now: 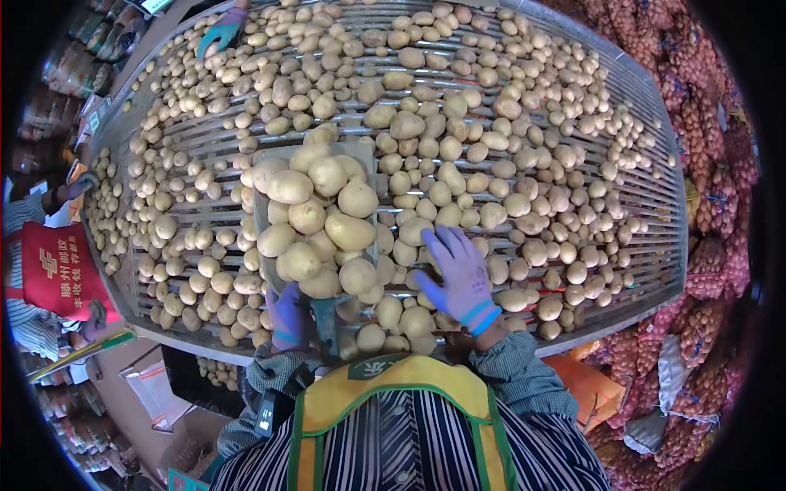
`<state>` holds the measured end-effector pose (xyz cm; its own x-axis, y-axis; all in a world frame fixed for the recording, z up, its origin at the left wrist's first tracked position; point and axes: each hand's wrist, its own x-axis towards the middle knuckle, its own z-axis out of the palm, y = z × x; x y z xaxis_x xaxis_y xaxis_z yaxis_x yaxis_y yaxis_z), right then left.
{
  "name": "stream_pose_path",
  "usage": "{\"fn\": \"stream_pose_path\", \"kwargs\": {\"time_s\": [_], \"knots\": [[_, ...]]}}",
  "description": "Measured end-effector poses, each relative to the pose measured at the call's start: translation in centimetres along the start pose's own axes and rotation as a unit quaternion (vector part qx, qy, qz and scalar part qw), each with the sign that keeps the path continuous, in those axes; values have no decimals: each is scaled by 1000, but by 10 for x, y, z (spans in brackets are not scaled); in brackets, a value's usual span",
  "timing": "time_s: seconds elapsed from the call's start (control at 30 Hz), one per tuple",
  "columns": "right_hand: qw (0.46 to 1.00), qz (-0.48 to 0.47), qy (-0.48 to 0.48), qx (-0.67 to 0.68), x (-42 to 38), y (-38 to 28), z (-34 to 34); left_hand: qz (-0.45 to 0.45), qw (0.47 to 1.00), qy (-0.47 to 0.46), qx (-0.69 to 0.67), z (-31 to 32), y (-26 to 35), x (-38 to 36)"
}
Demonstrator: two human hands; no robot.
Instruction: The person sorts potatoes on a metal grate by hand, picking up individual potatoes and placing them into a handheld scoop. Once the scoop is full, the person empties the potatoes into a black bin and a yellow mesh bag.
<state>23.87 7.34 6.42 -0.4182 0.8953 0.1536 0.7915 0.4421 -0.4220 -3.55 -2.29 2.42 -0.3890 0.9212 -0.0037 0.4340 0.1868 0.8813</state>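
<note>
A grey scoop-like tray [370, 164] with a dark handle [325, 326] is heaped with large potatoes [315, 225] in front of my chest. My left hand [286, 317], in a purple glove, is closed at the tray's near left corner, beside the handle; its fingertips are partly hidden. To the right of the tray, my right hand [458, 280] lies palm down over loose potatoes [415, 231], its fingers apart and nothing held in it. Its glove is purple with a blue cuff band.
Potatoes of many sizes cover a slatted metal table [667, 221]. A co-worker's gloved hand [219, 34] reaches in at the far left edge. Another person in a red apron [70, 270] stands left. Red mesh sacks [712, 164] are piled at right.
</note>
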Motion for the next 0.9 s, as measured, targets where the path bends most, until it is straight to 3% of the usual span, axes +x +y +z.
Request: {"fn": "stream_pose_path", "kwargs": {"time_s": [0.03,0.2,0.23,0.27,0.3,0.37,0.43,0.47,0.53,0.6,0.7,0.77,0.8,0.87,0.9], "knots": [[1000,0,-1,10,-5,10,2,87,978,-21,190,-3,2,1],[998,24,25,-49,-21,64,-14,157,982,-47,96,-2,3,8],[997,19,27,-76,-22,67,-19,36,996,-19,-80,3,-11,5],[993,11,83,-87,-21,64,-25,-86,964,10,-253,5,-19,4],[993,8,84,-84,-19,57,-32,-85,964,13,-251,4,-16,4],[998,55,16,35,-25,39,-39,51,997,-8,51,0,-8,1],[996,-31,-63,59,-40,23,-27,8,1000,5,0,2,-6,2],[995,-37,-76,52,-46,15,-20,-35,998,21,-53,3,-6,3],[993,-50,-94,46,-50,9,-16,-29,999,14,-30,3,-11,4],[975,75,-195,81,-50,7,-17,-27,1000,11,-5,1,-24,-1],[968,93,-191,136,-54,16,-4,13,998,21,51,1,-35,1],[962,113,-168,185,-51,13,4,-51,995,13,-90,1,-36,1],[951,134,-147,238,-50,9,6,-52,994,14,-92,2,-36,-1],[940,182,-192,216,-39,-2,6,78,988,10,136,3,-32,-1],[924,230,-236,194,-35,-7,6,79,987,14,136,2,-29,-1]]}}
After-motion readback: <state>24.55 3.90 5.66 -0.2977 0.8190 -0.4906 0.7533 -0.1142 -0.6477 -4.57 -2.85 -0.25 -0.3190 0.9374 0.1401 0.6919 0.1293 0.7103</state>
